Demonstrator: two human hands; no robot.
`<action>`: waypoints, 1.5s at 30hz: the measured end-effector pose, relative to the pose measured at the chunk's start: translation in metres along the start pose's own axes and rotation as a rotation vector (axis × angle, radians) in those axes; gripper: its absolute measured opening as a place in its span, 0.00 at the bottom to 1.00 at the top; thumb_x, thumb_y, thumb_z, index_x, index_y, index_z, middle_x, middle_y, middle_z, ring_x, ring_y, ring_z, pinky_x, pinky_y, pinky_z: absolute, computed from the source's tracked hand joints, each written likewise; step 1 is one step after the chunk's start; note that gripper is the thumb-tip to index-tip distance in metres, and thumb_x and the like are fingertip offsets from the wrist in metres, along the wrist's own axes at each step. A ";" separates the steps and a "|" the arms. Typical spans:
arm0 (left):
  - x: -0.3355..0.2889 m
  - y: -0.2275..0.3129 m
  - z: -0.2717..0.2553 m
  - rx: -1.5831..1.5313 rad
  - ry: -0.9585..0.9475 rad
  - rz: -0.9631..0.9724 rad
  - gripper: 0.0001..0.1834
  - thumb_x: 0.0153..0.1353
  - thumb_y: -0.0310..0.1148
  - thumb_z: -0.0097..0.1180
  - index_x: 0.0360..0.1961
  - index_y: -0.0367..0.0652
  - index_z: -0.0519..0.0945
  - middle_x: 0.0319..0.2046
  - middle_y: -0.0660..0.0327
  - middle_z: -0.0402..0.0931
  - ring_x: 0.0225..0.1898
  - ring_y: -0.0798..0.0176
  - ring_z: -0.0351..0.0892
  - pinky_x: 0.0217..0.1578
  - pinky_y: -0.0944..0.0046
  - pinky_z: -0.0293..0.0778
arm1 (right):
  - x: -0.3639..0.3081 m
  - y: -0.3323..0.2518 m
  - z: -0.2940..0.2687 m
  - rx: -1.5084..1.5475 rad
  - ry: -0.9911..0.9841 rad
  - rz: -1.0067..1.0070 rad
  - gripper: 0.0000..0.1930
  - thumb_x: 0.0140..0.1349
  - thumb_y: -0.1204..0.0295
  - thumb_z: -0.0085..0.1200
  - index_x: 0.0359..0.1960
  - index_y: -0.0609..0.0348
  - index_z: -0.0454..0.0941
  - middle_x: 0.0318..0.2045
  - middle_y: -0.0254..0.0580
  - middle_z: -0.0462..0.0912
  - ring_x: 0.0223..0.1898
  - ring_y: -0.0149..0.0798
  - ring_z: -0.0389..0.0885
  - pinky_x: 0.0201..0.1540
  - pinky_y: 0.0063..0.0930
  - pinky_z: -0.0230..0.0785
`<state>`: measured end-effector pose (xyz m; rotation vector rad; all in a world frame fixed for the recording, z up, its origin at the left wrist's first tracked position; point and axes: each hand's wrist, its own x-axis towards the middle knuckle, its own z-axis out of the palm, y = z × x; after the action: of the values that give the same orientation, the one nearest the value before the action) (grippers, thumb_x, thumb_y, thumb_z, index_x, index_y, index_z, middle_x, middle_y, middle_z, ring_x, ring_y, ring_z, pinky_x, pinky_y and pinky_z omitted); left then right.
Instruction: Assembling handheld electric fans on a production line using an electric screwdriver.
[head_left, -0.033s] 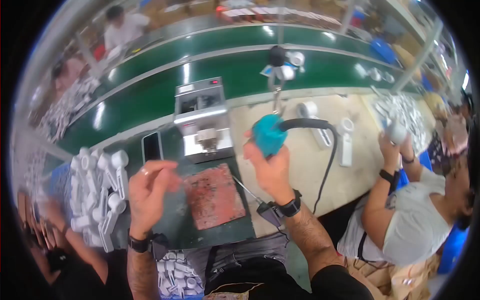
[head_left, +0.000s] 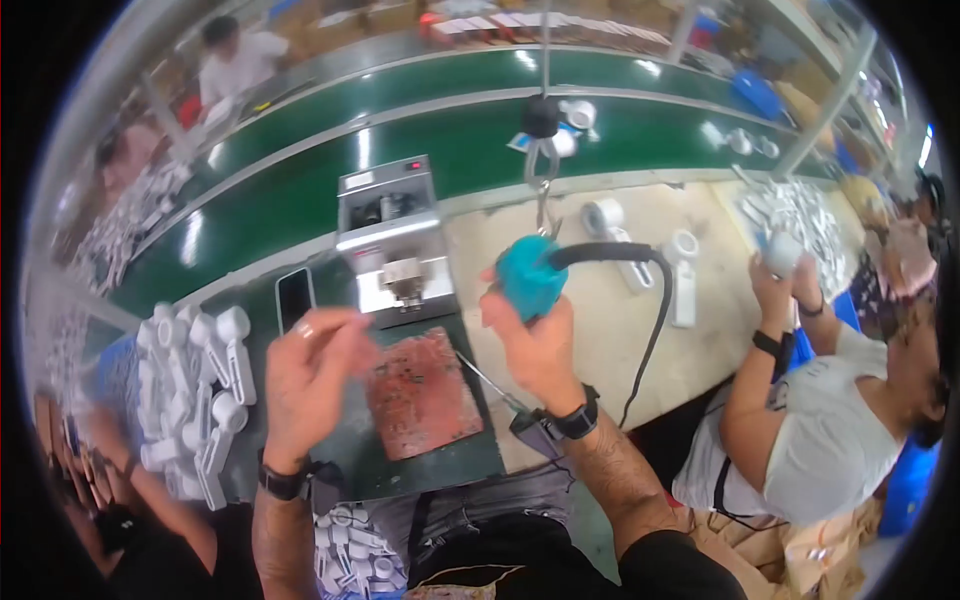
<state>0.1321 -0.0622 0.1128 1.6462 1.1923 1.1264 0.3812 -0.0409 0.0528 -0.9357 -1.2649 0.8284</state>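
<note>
My right hand (head_left: pixel 535 345) is wrapped round a teal corded electric screwdriver (head_left: pixel 532 275), which hangs from a metal hook (head_left: pixel 544 200). A thick black cable (head_left: pixel 610 252) leaves its side, and its working end is hidden. Over the dark green bench, my left hand (head_left: pixel 315 375) is raised with its fingers bent toward the thumb. Its fingertips are blurred, so anything between them cannot be made out. Right beside it lies a worn red mat (head_left: pixel 425 395). A silver screw feeder (head_left: pixel 393 240) stands behind the mat. White plastic parts (head_left: pixel 185 370) with round heads and handles are heaped left of this hand.
A phone (head_left: pixel 295 295) lies left of the feeder. Two similar white parts rest on the pale board (head_left: pixel 510 350). At the right a co-worker (head_left: pixel 800 420) holds a white piece near another heap (head_left: pixel 795 220). A green conveyor (head_left: pixel 460 140) crosses behind the bench.
The whole scene sits slightly further left as the view shifts. My left hand is slightly nearer the red mat. The right hand keeps its grip on the screwdriver.
</note>
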 end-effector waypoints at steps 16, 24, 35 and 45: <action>0.129 -0.049 0.326 0.544 -0.237 0.482 0.20 0.64 0.41 0.53 0.51 0.38 0.78 0.38 0.52 0.82 0.44 0.48 0.81 0.42 0.48 0.77 | -0.118 -0.059 -0.059 -0.078 0.274 0.052 0.37 0.59 0.40 0.63 0.45 0.70 0.73 0.25 0.40 0.76 0.23 0.34 0.76 0.27 0.26 0.68; 0.073 -0.023 0.186 0.397 -0.342 0.405 0.25 0.60 0.30 0.50 0.58 0.33 0.72 0.28 0.47 0.80 0.27 0.39 0.80 0.32 0.42 0.75 | -0.099 -0.043 -0.055 -0.019 0.253 0.121 0.36 0.59 0.42 0.64 0.49 0.66 0.72 0.28 0.41 0.78 0.26 0.35 0.77 0.30 0.26 0.70; -0.021 -0.039 0.050 0.653 -0.215 0.254 0.19 0.53 0.33 0.62 0.48 0.43 0.80 0.51 0.48 0.80 0.49 0.43 0.80 0.48 0.48 0.77 | -0.081 -0.028 -0.019 0.042 0.064 0.096 0.36 0.63 0.41 0.59 0.51 0.67 0.72 0.28 0.40 0.77 0.30 0.37 0.78 0.32 0.29 0.69; -0.037 -0.071 0.050 0.502 -0.078 0.356 0.18 0.55 0.34 0.66 0.48 0.44 0.83 0.43 0.57 0.81 0.47 0.50 0.79 0.46 0.54 0.77 | -0.073 -0.050 0.009 0.049 -0.062 0.035 0.35 0.70 0.44 0.49 0.52 0.74 0.65 0.34 0.49 0.74 0.29 0.39 0.75 0.30 0.34 0.70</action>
<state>0.1559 -0.0858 0.0245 2.3356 1.2280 1.0063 0.3634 -0.1263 0.0696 -0.9011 -1.2790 0.9182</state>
